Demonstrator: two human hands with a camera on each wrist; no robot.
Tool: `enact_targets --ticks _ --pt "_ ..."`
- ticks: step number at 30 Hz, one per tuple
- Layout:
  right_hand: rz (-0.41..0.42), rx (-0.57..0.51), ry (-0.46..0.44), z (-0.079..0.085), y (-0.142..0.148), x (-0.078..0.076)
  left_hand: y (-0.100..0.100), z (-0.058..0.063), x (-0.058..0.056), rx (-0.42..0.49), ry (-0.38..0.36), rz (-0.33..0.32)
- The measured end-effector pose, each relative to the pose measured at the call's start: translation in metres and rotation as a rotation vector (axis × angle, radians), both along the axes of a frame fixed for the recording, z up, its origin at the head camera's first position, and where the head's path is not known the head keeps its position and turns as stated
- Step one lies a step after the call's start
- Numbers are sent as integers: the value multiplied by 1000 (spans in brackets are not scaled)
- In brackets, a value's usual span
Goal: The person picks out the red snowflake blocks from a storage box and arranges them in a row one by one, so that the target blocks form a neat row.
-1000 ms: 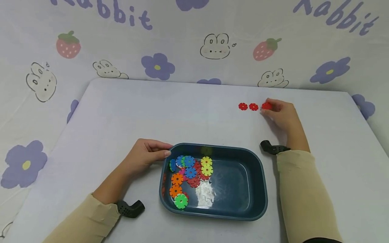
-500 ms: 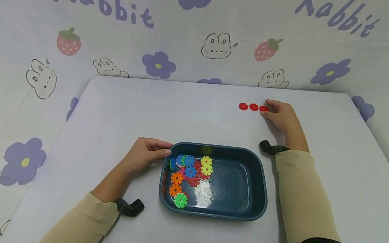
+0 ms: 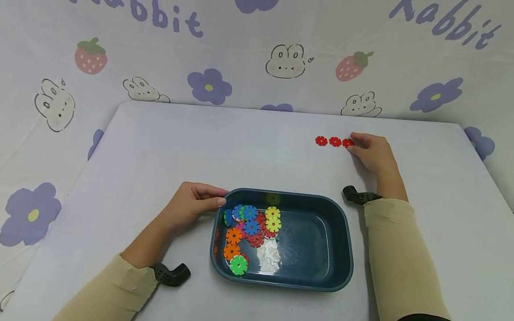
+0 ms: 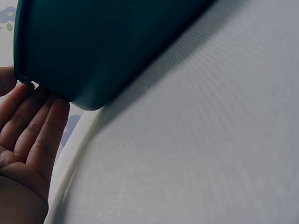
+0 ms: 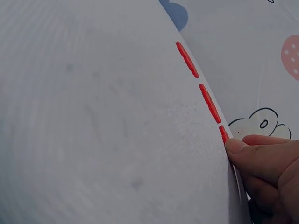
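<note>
My right hand [image 3: 374,152] is at the far right of the table, thumb and forefinger on the edges of a red snowflake disc [image 3: 347,142]. That disc lies flat, its right side partly hidden by the fingers. It ends a row with a middle red disc [image 3: 335,141] and a left red disc [image 3: 321,141], narrow gaps between them. My left hand [image 3: 196,199] pinches the upper left corner of a dark teal plastic tray [image 3: 341,240]. In the left wrist view the thumb lies at the tray's rim [image 4: 19,60] and the fingers are beneath it.
Inside the tray, toward its left, lie blue discs [image 3: 251,227], orange discs [image 3: 232,252], yellow discs [image 3: 273,224], a green disc [image 3: 238,265] and several red ones. The white table [image 3: 180,147] ends at a patterned backdrop [image 3: 241,53] behind the row.
The third red disc has come down and slightly left, from tilted in my right fingers to flat beside the other two. My left hand and the tray have stayed put.
</note>
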State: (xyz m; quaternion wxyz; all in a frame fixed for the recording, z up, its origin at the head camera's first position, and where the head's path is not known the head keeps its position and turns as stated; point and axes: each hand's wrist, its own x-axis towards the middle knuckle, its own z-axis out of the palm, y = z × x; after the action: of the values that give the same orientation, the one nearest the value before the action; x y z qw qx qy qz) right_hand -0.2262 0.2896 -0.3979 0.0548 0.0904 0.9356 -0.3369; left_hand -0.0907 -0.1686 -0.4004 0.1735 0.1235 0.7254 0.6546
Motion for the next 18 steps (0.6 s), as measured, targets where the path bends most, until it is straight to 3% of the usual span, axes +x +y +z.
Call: enact_targets --ticks 18 --pt "-19 28 12 -1 -2 -3 1 2 1 3 -3 4"
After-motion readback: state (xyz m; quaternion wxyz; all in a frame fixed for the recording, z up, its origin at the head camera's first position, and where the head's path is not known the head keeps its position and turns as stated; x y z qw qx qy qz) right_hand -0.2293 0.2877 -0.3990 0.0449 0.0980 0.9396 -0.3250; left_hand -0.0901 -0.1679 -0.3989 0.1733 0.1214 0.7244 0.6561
